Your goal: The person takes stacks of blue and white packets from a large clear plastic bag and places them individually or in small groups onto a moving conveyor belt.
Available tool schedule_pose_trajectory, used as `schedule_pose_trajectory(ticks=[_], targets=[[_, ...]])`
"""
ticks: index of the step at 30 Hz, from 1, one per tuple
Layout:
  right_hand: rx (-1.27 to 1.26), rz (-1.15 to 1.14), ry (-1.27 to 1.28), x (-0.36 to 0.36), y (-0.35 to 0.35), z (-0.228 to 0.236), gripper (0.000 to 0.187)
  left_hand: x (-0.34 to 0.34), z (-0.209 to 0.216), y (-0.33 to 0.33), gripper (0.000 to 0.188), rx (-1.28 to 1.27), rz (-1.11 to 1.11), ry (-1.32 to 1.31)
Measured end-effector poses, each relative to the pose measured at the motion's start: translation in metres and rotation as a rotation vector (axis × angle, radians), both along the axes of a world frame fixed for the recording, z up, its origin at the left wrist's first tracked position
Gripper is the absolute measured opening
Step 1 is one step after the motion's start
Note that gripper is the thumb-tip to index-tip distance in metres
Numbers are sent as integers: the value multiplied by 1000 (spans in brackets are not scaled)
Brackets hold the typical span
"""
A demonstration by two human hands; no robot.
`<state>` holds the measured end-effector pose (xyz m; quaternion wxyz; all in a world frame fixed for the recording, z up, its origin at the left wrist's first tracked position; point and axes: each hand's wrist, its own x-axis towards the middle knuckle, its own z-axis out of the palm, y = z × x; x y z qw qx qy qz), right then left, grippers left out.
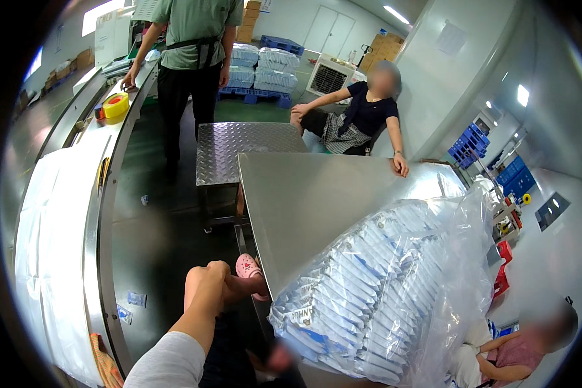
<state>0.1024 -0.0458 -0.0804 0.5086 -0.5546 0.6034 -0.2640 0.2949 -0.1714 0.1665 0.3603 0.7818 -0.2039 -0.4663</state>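
Observation:
My left hand is curled over my bent leg near the knee, its fingertips hidden. On that leg's foot is a pink clog, against the edge of a metal table. A blurred pinkish shape low in the middle seems to be my right hand. It lies beside a large clear plastic bag, and its fingers cannot be made out. Inside the bag, white and blue packets stand in tight rows on the table's near right part.
A white-topped conveyor runs along the left, with yellow tape on its side. One person stands beside it. Another sits behind the table, resting a hand on it. A third person sits at right. A tread-plate stand adjoins the table.

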Motion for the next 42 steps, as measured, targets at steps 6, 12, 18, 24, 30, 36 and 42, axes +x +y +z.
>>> schedule_pose_trajectory(ticks=[6,12,18,24,30,36,42], targets=[[0,-9,-18,-1,1,-3,52,0,0,0,24,-1,6,-6],[1,-21,-25,-3,0,-5,51,-2,1,-3,24,46,-10,-34],[12,-30,-59,5,3,-3,50,1,-4,1,25,121,-6,-45],[22,-73,-103,-6,-9,9,49,-10,-19,-12,26,169,-95,-81],[-166,-340,-101,-109,-32,54,48,20,-80,-16,31,88,-293,-254],[-496,-913,91,-329,-9,63,47,25,-124,-44,37,62,-566,-429],[-323,-827,1246,-373,1,27,45,56,-194,-108,43,63,-869,-612]])
